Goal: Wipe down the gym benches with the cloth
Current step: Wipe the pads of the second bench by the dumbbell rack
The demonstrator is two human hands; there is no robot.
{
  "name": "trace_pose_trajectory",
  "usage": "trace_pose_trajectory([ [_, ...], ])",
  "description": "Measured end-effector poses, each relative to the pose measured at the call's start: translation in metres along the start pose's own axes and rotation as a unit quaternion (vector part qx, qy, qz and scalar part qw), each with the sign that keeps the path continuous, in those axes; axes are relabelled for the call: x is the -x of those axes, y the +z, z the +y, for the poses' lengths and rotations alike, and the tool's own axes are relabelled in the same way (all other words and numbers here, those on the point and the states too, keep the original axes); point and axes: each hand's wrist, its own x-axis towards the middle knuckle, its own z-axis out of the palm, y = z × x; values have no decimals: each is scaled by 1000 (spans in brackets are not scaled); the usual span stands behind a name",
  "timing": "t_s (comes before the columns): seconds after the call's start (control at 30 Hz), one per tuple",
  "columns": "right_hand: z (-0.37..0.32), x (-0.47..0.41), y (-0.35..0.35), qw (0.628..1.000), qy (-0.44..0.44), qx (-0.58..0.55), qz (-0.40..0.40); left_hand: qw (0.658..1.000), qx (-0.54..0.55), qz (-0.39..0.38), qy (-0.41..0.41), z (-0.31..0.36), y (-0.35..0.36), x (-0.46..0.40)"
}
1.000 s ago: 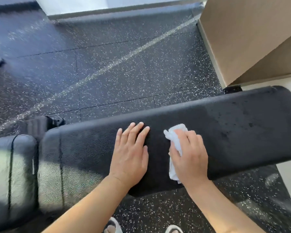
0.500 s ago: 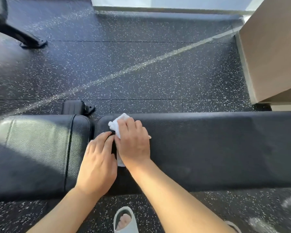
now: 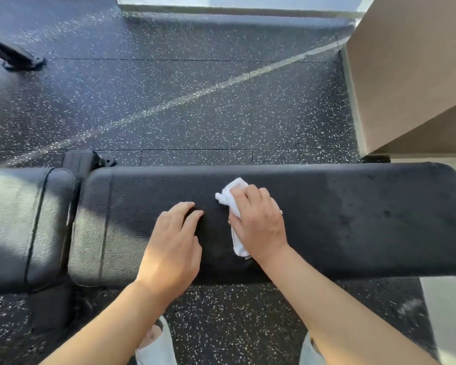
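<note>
Change since earlier frame: right hand (image 3: pixel 258 222) and cloth (image 3: pixel 232 198) have travelled from the left end of the long pad, by the gap, back to about its middle; left hand (image 3: pixel 173 248) has followed alongside.
Step in hand: wiping the top of the long black pad (image 3: pixel 353 219) of the gym bench, judged to be mid-stroke along its length.
Cloth position: white, bunched, pinned flat to the surface under the right palm; one end shows beyond the fingertips toward the far edge, the other trails out at the wrist toward the near edge.
Right grip: fingers curled over the cloth and pressing it down; holding the cloth.
Left grip: holds nothing; fingers lightly spread and nearly straight, tips resting on the surface just beside the cloth, palm over the near edge.
Arm pose: both forearms reach in from the near side, roughly parallel, wrists low.
Surface condition: right part of the pad looks dull and speckled, possibly damp or still unwiped; cannot tell which.
Next move, judged: carry the stroke on toward the right end with even pressure, covering far and near edges.
Outstanding: shorter pad (image 3: pixel 24 219) at the left, across the gap.
</note>
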Motion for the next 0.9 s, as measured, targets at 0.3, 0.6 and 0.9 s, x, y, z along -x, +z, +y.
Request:
trace_pose_trajectory([
  [0.3, 117, 117, -66, 999, 33, 8, -11, 996, -8, -57, 74, 126, 63, -63],
  [0.6, 150, 161, -94, 998, 43, 18, -44, 992, -70, -52, 90, 175, 106, -107],
  [0.9, 173, 15, -39, 984, 173, -2, 42, 997, -30, -9, 64, 177, 114, -105],
])
